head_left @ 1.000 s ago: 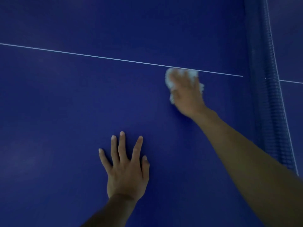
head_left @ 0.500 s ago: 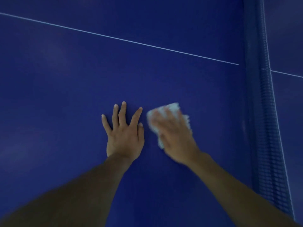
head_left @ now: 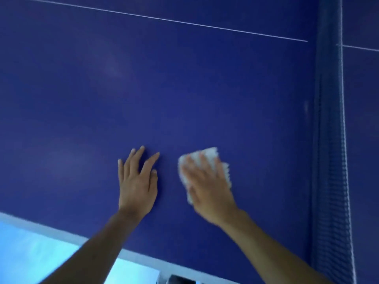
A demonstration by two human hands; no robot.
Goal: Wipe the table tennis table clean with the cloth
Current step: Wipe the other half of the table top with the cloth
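**Blue table top, both hands down, cloth under the right**

Blue table tennis table (head_left: 184,89) fills nearly the whole view. A thin white line (head_left: 184,21) runs across it at 12 o'clock, sloping down toward 2 o'clock. The net (head_left: 328,160) stands along the 3 o'clock side, top to bottom, with more blue table past it. The table's pale edge band (head_left: 61,234) cuts across the 7 o'clock corner, and bright light-blue floor (head_left: 30,255) shows beyond it. A small dark thing sits under the edge at 6 o'clock; too little shows to tell what it is.

Left hand (head_left: 136,185): about 7 o'clock from the centre, palm down, flat on the bare table. Fingers are straight and slightly spread, pointing to 12 o'clock. It holds nothing.

Right hand (head_left: 207,187): about 5 o'clock from the centre, motion-blurred. Palm down on top of the cloth (head_left: 211,153), with fingers laid out fairly straight across it, pressing it to the table rather than wrapped round it. The blur hides the thumb's exact position.

Cloth: white and fluffy, lying flat on the table under the right hand. Its edges show past the fingertips at 12 o'clock and along both sides of the hand. It lies at 3 o'clock of the left hand, near but apart, with a strip of blue table between them. It is well apart from the net.

Both forearms enter from the 6 o'clock edge, bare.
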